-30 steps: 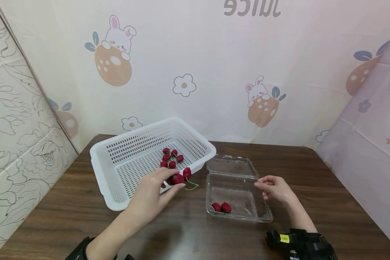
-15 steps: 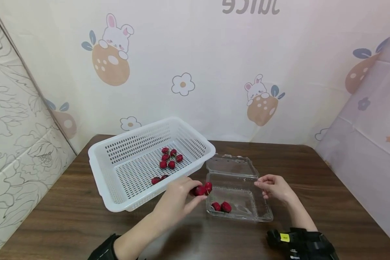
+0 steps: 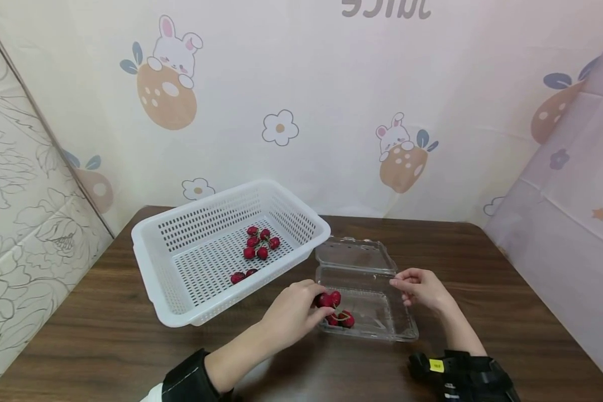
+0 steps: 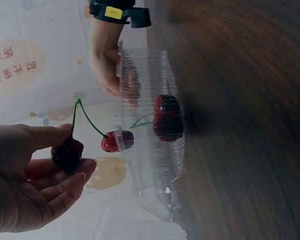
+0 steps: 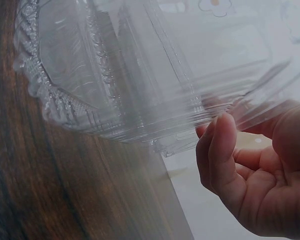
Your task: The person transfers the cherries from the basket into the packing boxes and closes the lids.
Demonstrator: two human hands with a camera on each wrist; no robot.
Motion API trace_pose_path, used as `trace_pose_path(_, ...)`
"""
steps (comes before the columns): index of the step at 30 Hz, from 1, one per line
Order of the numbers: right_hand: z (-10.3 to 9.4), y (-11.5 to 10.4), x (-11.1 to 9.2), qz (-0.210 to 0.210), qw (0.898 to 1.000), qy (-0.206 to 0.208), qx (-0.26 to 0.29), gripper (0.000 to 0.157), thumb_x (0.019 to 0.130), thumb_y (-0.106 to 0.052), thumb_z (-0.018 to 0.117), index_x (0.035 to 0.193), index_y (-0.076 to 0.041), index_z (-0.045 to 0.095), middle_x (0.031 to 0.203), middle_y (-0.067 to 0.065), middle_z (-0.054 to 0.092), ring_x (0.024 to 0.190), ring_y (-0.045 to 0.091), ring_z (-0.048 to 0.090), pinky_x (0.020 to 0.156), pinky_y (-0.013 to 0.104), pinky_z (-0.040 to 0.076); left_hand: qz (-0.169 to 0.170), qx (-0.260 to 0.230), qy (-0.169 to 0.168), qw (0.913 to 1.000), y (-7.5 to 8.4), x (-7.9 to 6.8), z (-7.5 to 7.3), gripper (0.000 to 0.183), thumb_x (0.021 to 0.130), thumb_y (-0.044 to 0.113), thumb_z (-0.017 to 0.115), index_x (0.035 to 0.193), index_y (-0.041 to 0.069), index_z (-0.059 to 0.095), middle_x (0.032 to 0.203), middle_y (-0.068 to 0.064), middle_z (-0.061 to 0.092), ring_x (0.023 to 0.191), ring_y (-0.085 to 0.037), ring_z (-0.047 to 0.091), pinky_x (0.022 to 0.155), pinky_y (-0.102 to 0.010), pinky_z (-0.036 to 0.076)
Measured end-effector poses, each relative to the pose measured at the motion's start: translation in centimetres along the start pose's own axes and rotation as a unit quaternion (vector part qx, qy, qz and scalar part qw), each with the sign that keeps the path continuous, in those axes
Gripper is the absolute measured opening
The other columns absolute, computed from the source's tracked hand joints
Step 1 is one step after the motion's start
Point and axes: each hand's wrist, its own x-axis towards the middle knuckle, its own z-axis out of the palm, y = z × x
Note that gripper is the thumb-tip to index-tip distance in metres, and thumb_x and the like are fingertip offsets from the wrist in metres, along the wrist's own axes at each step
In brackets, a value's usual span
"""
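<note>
My left hand [image 3: 292, 314] pinches one dark red cherry [image 4: 67, 155] between thumb and fingers. A second cherry [image 4: 110, 142], joined to it by a bent green stem, dangles beside it at the box's edge in the left wrist view. Both are over the near left corner of a clear plastic box [image 3: 404, 335], whose lid [image 3: 354, 254] lies folded back. Inside that corner rest two more cherries [image 3: 347, 319], partly hidden by the held pair in the head view. At the right side, my right hand [image 3: 422, 287] grips the box's rim [image 5: 215, 112] between thumb and fingers.
Left of the box stands a white perforated basket [image 3: 153, 279] with several cherries [image 3: 262, 253] in it, its right corner close to the lid. Both stand on a dark wooden table [image 3: 95, 329], which ends at a printed curtain [image 3: 306, 67] behind.
My left hand has carried the cherry pair rightward from the basket's near edge to over the clear box. My right hand keeps its grip on the rim.
</note>
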Motion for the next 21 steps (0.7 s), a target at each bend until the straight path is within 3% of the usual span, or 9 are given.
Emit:
trace_pose_path(11,0.0,-0.1,0.0,0.0,1.0,0.002,-0.002,0.035,0.084,-0.016,0.061,0.1,0.013,0.049,0.064,0.004,0.049,0.052,0.012,0.05,0.052,0.029,0.049,-0.022,0.038,-0.034,0.9984,-0.1,1.8,1.8,0.023,0.078,0.023,0.067,0.089,0.003,0.064,0.081,-0.003,0.06,0.07,-0.008,0.056,0.058,-0.018,0.044)
trace_pose_path(21,0.1,-0.1,0.0,-0.003,1.0,-0.001,0.007,0.033,0.085,-0.015,0.06,0.098,0.013,0.049,0.063,0.004,0.049,0.053,0.011,0.049,0.052,0.029,0.049,-0.018,0.062,-0.054,0.9965,0.0,3.3,3.4,0.024,0.078,0.023,0.068,0.09,0.004,0.064,0.081,-0.003,0.06,0.069,-0.008,0.055,0.061,-0.018,0.045)
